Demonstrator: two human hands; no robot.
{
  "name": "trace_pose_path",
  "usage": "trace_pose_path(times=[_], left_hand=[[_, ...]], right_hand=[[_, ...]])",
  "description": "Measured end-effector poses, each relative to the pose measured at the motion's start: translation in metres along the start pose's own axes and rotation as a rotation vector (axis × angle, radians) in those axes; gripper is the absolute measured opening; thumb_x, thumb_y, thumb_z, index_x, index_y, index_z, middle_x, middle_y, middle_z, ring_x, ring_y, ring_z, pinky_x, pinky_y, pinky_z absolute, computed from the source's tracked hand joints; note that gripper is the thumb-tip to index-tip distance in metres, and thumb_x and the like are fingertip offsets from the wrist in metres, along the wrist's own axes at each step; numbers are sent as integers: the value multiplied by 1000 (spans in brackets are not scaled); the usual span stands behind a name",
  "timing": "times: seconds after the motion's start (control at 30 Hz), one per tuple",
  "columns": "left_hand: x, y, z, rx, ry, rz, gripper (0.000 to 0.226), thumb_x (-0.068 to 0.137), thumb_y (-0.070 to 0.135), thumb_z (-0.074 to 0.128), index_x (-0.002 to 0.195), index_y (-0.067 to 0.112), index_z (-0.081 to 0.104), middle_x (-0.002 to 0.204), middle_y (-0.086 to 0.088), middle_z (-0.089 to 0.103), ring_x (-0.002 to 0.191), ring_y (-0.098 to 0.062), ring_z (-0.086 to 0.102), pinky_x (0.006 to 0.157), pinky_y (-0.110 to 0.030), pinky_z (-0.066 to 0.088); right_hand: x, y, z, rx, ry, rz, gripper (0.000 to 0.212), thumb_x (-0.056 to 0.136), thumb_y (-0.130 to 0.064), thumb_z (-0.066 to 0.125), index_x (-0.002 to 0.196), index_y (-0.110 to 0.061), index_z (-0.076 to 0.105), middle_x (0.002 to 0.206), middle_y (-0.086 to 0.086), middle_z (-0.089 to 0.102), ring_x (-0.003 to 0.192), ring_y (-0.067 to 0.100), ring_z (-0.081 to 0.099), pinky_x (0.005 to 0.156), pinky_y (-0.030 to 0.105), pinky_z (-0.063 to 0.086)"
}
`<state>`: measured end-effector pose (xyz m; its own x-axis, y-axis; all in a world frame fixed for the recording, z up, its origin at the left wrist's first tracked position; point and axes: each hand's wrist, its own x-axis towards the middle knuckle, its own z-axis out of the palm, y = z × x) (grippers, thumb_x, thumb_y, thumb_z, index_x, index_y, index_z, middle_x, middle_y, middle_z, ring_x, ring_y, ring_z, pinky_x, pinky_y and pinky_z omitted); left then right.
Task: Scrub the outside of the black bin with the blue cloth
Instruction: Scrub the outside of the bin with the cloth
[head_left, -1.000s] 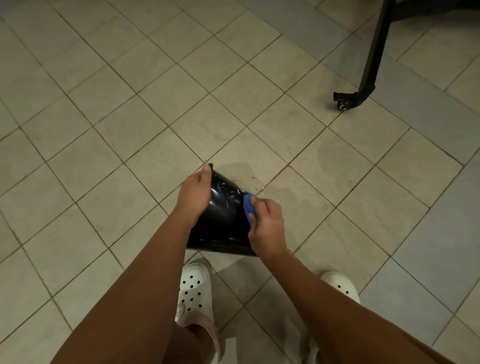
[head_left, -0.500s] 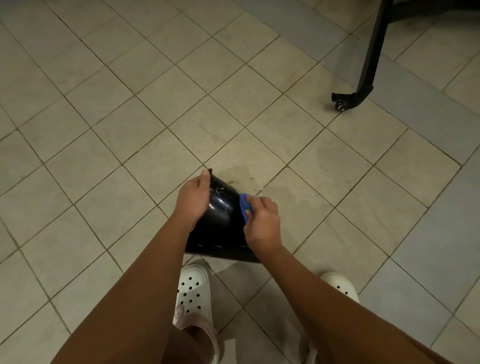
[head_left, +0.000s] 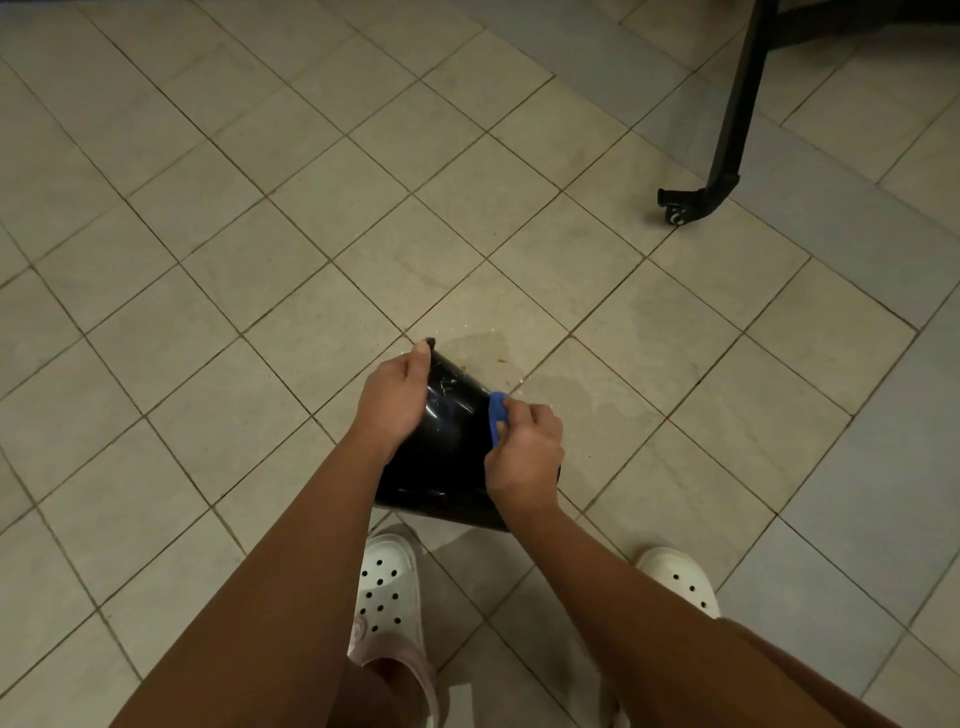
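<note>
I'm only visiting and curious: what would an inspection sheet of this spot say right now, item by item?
Surface: tiled floor, beige and grey; wet patch beside the bin.
Job's things: black bin tilted, glossy, streaked; blue cloth against its side.
Clutter: small specks on the wet tile.
Hands: left hand grips the bin's far end; right hand pinches the cloth against the bin.
Cables: nothing seen.
Surroundings: black wheeled leg at upper right; white clogs on the person's feet.

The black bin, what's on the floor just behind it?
A wet patch with small brownish specks lies on the tiles just beyond the black bin. Whether it runs on under the bin cannot be seen: the bin itself covers that floor.
</note>
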<state>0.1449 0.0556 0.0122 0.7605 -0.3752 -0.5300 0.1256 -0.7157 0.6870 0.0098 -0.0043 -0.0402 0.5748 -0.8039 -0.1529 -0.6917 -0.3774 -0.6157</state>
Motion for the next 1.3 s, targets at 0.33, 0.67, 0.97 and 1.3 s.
trace_pose_path(times=[0.33,0.67,0.97,1.3], left_hand=[[-3,1,1,-133,-29,-80,54,103,50,31,113,13,68,101,-10,70,98,-26,65,95,-44,50],[-2,-1,-4,-199,-68,-169,53,104,53,27,112,16,64,106,-12,68,99,-27,64,89,-40,51],[-4,7,-1,-261,-74,-202,61,102,57,28,126,11,60,116,-14,67,109,-31,63,100,-49,48],[-3,5,4,-355,-86,-237,56,104,51,29,112,9,66,105,-15,72,98,-28,69,93,-43,54]], right_hand=[[19,-14,-1,39,-37,-257,35,87,-10,55,122,-8,56,110,13,57,102,28,49,87,46,46],[-14,8,7,-11,-4,-653,47,74,-3,68,117,-13,50,107,15,56,100,29,52,85,45,43],[-3,-9,1,9,21,-228,37,81,-7,62,117,-7,57,110,16,53,101,31,49,82,47,47],[10,-34,4,40,-43,-435,51,71,-2,68,120,-7,56,114,17,54,102,34,50,83,49,45]])
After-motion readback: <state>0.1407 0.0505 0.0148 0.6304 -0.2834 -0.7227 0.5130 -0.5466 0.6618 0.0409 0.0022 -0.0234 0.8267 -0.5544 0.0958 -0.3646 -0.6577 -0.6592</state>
